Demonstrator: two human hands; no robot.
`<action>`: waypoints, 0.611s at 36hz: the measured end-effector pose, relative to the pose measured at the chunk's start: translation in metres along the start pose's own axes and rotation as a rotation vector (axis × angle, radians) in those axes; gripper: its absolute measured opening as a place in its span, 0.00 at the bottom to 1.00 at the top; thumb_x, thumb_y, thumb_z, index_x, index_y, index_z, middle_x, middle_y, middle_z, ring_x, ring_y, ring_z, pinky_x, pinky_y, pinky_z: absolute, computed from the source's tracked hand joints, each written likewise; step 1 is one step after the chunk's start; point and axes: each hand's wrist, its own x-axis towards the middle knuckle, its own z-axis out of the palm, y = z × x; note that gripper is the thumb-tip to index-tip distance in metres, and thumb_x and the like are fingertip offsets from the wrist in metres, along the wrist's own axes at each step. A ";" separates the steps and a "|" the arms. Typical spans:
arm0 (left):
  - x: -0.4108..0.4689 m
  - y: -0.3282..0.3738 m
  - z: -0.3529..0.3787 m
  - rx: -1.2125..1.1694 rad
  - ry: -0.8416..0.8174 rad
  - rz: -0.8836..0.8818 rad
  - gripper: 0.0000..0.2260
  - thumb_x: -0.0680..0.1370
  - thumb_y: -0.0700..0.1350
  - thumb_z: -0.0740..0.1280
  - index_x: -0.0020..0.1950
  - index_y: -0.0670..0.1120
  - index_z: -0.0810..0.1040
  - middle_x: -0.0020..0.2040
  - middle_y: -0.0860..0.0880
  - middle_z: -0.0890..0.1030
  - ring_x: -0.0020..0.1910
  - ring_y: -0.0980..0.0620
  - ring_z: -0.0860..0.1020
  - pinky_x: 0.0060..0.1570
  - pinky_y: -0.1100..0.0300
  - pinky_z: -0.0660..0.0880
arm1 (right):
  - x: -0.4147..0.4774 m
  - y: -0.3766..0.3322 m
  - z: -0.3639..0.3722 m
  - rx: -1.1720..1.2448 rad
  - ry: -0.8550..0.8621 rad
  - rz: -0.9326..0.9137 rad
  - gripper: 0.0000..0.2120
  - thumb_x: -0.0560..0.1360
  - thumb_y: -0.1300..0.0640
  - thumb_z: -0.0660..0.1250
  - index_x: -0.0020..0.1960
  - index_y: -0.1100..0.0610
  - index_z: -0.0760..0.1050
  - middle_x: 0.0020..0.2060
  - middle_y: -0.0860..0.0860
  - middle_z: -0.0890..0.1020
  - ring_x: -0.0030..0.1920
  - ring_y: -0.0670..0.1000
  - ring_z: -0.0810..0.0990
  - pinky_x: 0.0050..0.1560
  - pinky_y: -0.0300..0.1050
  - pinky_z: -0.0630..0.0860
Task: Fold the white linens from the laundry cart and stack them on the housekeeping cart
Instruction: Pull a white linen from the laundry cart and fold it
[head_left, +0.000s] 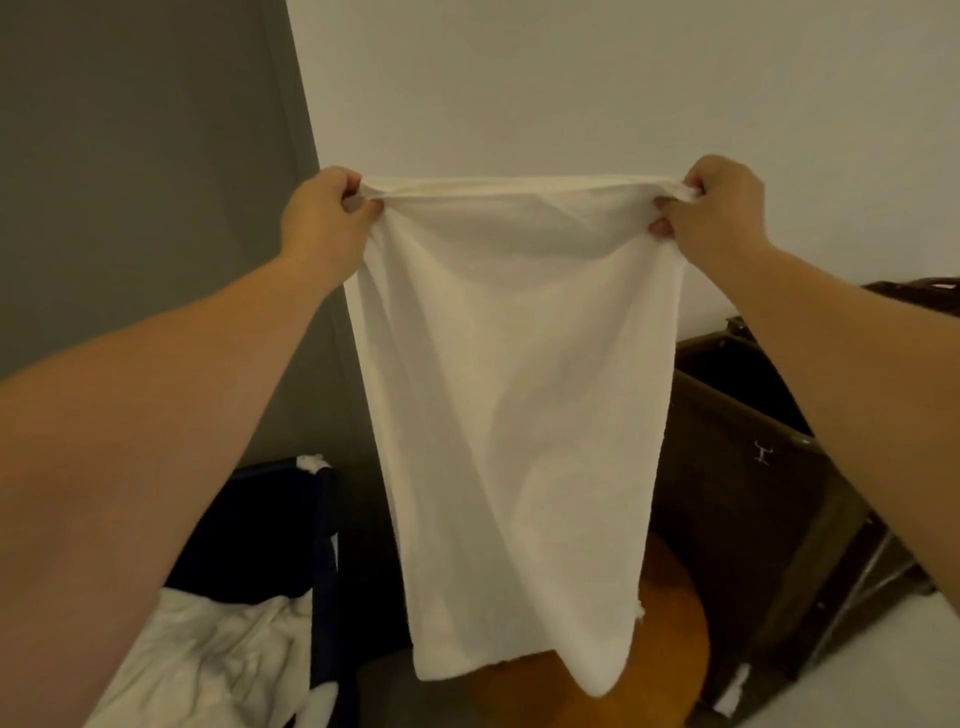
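A white cloth (509, 415) hangs flat in mid-air before the pale wall (571, 78), held up by its two top corners. The left hand (324, 213) grips the left corner, fingers (349, 193) curled round bunched fabric; the right hand (722, 208) pinches the right corner the same way. The top edge is stretched taut between them. Low on the left, a dark blue cart (324, 519) holds crumpled white linens (208, 665). A brown cart (753, 467) stands on the right, and an orange round seat (670, 644) shows behind the cloth's lower edge.
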 end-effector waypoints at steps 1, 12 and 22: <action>-0.002 0.004 0.003 0.002 0.000 0.002 0.08 0.77 0.45 0.67 0.55 0.45 0.78 0.49 0.49 0.79 0.49 0.50 0.77 0.52 0.54 0.75 | 0.000 0.007 -0.002 0.003 -0.004 0.009 0.15 0.74 0.62 0.67 0.35 0.51 0.65 0.40 0.56 0.80 0.31 0.43 0.76 0.30 0.34 0.74; -0.025 0.058 0.033 0.142 0.097 -0.058 0.06 0.77 0.45 0.64 0.52 0.47 0.78 0.47 0.50 0.78 0.47 0.51 0.76 0.45 0.59 0.71 | 0.033 0.064 -0.023 0.120 -0.116 -0.066 0.13 0.76 0.60 0.67 0.37 0.52 0.66 0.36 0.57 0.79 0.22 0.37 0.76 0.27 0.33 0.75; -0.037 0.074 0.072 0.197 0.139 -0.181 0.08 0.79 0.44 0.64 0.57 0.44 0.77 0.50 0.50 0.77 0.47 0.53 0.74 0.47 0.62 0.69 | 0.066 0.097 -0.018 0.178 -0.268 -0.087 0.11 0.76 0.61 0.66 0.37 0.54 0.68 0.40 0.61 0.82 0.30 0.46 0.80 0.32 0.39 0.78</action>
